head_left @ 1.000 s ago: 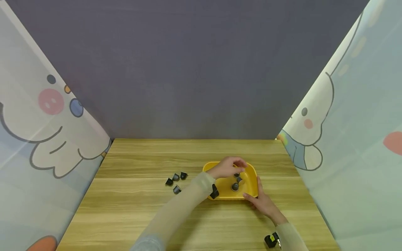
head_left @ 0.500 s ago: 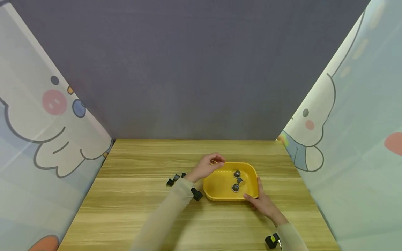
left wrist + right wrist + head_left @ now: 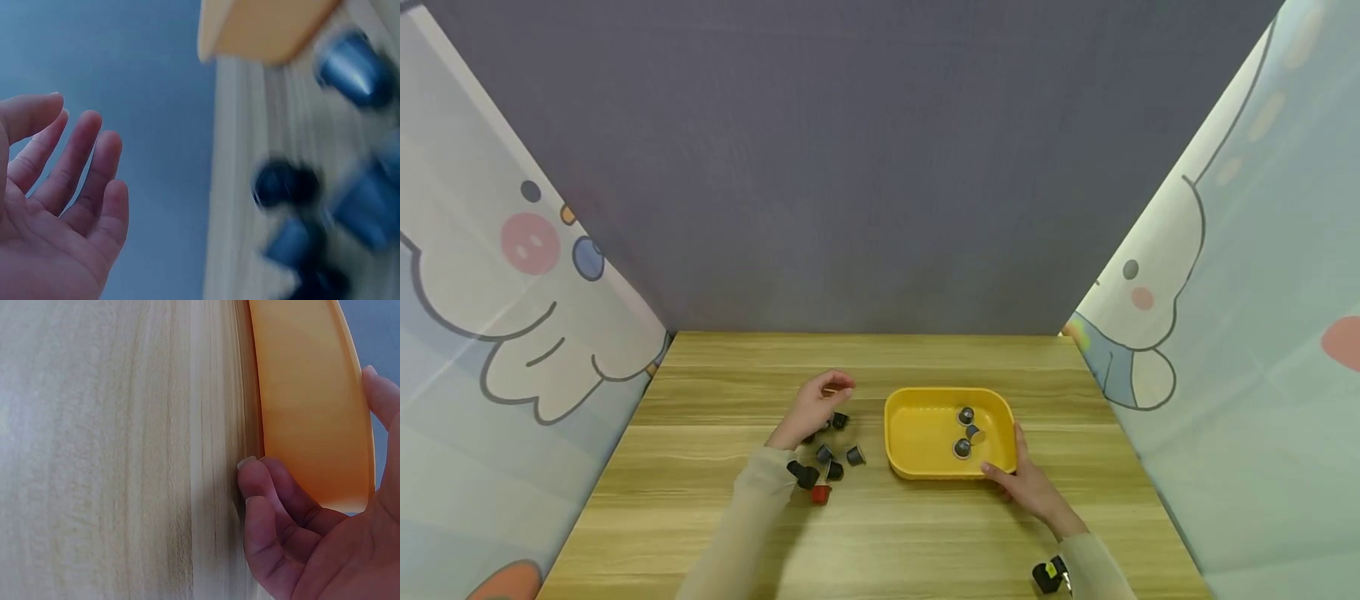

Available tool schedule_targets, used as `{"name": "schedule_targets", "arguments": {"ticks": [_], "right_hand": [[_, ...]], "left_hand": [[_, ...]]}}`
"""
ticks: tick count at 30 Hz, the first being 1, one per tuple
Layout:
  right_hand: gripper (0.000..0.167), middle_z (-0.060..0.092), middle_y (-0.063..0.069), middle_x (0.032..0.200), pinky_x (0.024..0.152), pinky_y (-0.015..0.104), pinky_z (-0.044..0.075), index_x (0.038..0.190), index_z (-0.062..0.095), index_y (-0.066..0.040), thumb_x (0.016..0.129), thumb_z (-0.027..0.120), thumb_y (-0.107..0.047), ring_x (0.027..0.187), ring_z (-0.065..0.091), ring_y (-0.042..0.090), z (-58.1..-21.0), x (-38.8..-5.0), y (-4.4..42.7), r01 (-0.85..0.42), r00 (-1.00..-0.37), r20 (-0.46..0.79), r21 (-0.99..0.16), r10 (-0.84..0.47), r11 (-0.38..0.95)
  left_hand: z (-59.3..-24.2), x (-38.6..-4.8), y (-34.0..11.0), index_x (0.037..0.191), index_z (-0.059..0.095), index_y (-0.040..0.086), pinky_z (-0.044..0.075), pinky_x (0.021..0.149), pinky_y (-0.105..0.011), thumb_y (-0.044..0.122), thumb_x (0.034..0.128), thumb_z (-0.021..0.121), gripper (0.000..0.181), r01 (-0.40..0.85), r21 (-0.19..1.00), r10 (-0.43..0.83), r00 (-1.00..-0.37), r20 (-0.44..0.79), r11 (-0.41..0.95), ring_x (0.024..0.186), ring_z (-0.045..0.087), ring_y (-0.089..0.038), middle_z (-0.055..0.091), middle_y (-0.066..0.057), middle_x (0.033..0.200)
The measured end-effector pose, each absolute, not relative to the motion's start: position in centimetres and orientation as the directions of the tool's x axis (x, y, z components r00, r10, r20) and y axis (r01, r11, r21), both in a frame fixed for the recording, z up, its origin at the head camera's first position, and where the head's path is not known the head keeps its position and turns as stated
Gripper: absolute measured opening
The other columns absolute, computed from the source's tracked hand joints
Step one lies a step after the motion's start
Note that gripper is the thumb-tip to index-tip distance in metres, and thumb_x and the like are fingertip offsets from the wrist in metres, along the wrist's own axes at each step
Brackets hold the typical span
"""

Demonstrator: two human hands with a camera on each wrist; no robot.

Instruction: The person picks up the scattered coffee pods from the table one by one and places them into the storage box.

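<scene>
Left hand [image 3: 811,408], bare, raised over a loose group of small cup-shaped capsules: fingers gently bent and parted, palm bare, nothing held. Right hand [image 3: 1033,487], bare, gripping the near right corner of a yellow, round-cornered, shallow plastic tray [image 3: 917,442], thumb at the rim, other fingers bent against the outer wall. In the tray's right half lie three small grey capsules [image 3: 962,448], close together, the middle one on its side.

To the left of the tray, on the table, are the loose capsules: a dark one [image 3: 840,421] just beside the left hand, a grey one [image 3: 855,455] nearest the tray, another grey one [image 3: 824,454], a black one [image 3: 834,471], and a glossy red one [image 3: 822,494] closest to the person. Further dark capsules are partly covered by the left hand, so I cannot tell their full number. A black wrist-worn camera [image 3: 806,476] and a pale cream sleeve [image 3: 730,517] also block part of this area from above; a second black camera [image 3: 1047,576] sits by the right cuff.

Surface: a light wooden table [image 3: 940,542] with streaked grain. Behind it rises a plain dark grey backdrop [image 3: 865,167]; pale blue sheets printed with white cartoon animals flank it, left [image 3: 445,433] and right [image 3: 1255,375].
</scene>
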State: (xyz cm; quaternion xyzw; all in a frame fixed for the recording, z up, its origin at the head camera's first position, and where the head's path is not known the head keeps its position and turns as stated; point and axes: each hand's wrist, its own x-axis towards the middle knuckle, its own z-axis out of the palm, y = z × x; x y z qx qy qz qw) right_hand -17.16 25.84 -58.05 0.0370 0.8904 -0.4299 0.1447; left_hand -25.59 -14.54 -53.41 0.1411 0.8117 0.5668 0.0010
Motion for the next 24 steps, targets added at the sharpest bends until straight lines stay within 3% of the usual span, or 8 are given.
{"name": "schedule_targets", "arguments": {"ticks": [4, 9, 16, 24], "right_hand": [[0.109, 0.062, 0.011, 0.08, 0.06, 0.032, 0.049, 0.158, -0.015, -0.016, 0.094, 0.068, -0.043, 0.061, 0.057, 0.023, -58.3, -17.3, 25.9, 0.194, -0.954, -0.295, -0.755, -0.059, 0.626], [0.109, 0.06, 0.011, 0.075, 0.06, 0.031, 0.049, 0.158, -0.017, -0.016, 0.094, 0.067, -0.044, 0.061, 0.057, 0.022, -58.3, -17.4, 26.0, 0.194, -0.951, -0.301, -0.755, -0.067, 0.626], [0.109, 0.06, 0.011, 0.076, 0.06, 0.031, 0.048, 0.158, -0.017, -0.017, 0.094, 0.067, -0.045, 0.062, 0.057, 0.022, -58.1, -17.3, 26.0, 0.195, -0.953, -0.297, -0.756, -0.063, 0.625], [0.108, 0.06, 0.011, 0.076, 0.06, 0.031, 0.049, 0.158, -0.016, -0.016, 0.095, 0.067, -0.042, 0.062, 0.057, 0.022, -58.3, -17.3, 25.9, 0.195, -0.953, -0.297, -0.761, -0.064, 0.619]], "left_hand": [[-54.5, -24.4, -17.3, 0.118, 0.065, 0.002, 0.047, 0.091, -0.046, 0.01, 0.0985, 0.064, 0.021, 0.167, 0.926, 0.163, -0.98, 0.117, 0.338, 0.107, 0.059, -0.03, 0.065, -0.017, 0.117], [-55.6, -23.3, -19.5, 0.116, 0.066, 0.001, 0.047, 0.089, -0.043, 0.006, 0.0955, 0.066, 0.021, 0.104, 0.904, 0.085, -0.994, 0.075, 0.416, 0.105, 0.059, -0.026, 0.066, -0.014, 0.115], [-57.4, -22.7, -20.8, 0.119, 0.064, -0.004, 0.05, 0.091, -0.048, 0.004, 0.0897, 0.073, 0.032, 0.07, 0.896, 0.092, -0.995, 0.032, 0.439, 0.106, 0.06, -0.032, 0.065, -0.019, 0.116], [-59.5, -21.5, -21.6, 0.116, 0.066, -0.001, 0.052, 0.086, -0.041, 0.002, 0.0861, 0.076, 0.032, -0.015, 0.902, 0.05, -0.998, -0.041, 0.431, 0.101, 0.063, -0.029, 0.067, -0.012, 0.111]]}}
